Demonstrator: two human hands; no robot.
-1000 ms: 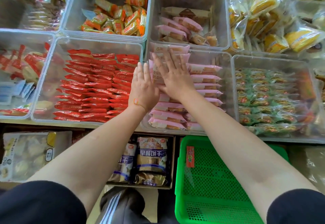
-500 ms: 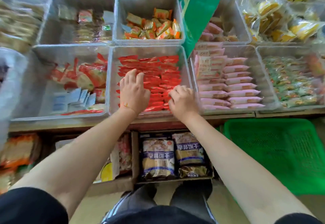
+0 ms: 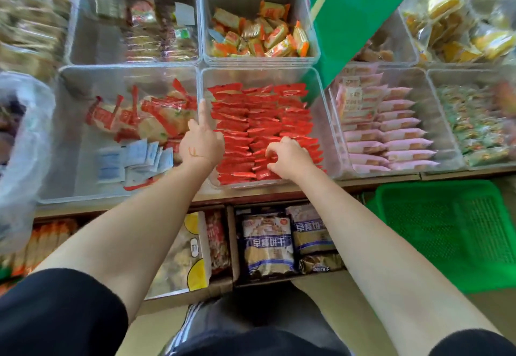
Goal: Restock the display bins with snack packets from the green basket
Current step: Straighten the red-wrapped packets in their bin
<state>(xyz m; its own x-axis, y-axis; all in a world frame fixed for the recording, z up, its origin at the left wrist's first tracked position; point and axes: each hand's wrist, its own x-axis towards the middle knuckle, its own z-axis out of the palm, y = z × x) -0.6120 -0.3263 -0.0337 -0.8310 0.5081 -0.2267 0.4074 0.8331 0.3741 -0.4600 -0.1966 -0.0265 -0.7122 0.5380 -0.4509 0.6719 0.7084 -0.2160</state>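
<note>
A clear bin (image 3: pixel 324 132) in the middle of the shelf holds tight rows of red snack packets (image 3: pixel 262 115). My left hand (image 3: pixel 201 142) hovers at the bin's left wall, one finger straight along the wall and the others curled, holding nothing. My right hand (image 3: pixel 289 157) is over the near rows, its fingers curled down onto the red packets; whether it pinches one is unclear. The green basket (image 3: pixel 446 232) stands low at the right, with nothing showing inside it.
To the right is a bin of pink packets (image 3: pixel 391 132), then a bin of green packets (image 3: pixel 474 126). Left bin holds red-and-cream and blue sachets (image 3: pixel 134 157). Orange packets (image 3: pixel 259 34) fill a rear bin. A green box (image 3: pixel 351 20) leans behind. Biscuit bags (image 3: pixel 268 244) sit below the shelf.
The view swung left from the pink bin to the red bin. Both hands left the pink packets; the right now curls onto the red rows and the left points one finger.
</note>
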